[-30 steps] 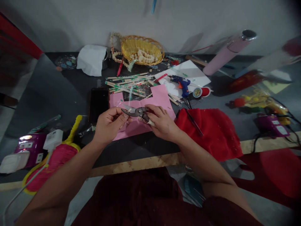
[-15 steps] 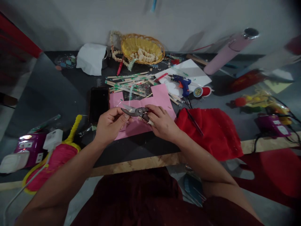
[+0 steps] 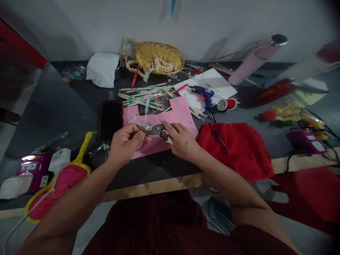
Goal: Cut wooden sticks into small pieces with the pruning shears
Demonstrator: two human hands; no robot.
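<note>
My right hand (image 3: 183, 141) is wrapped round the handles of a pair of pruning shears (image 3: 156, 129) above a pink sheet (image 3: 183, 109). The shears' blades are parted and point left. At their tips is my left hand (image 3: 126, 143), thumb and fingers pinched; whatever it holds is too small to make out. Behind the sheet lie several wooden sticks (image 3: 146, 97) with green and red wrappers. A dark phone (image 3: 111, 120) rests left of the sheet.
Red cloth (image 3: 239, 148) lies to the right. Behind it are a blue glue gun (image 3: 207, 97), a red thread spool (image 3: 231, 104) and a pink bottle (image 3: 252, 62). A yellow basket (image 3: 159, 53) stands by the wall. A purple power block (image 3: 35, 166) sits at left.
My right hand's fingers have shifted on the shears' handles. The shears remain at nearly the same place, and the camera view has moved slightly.
</note>
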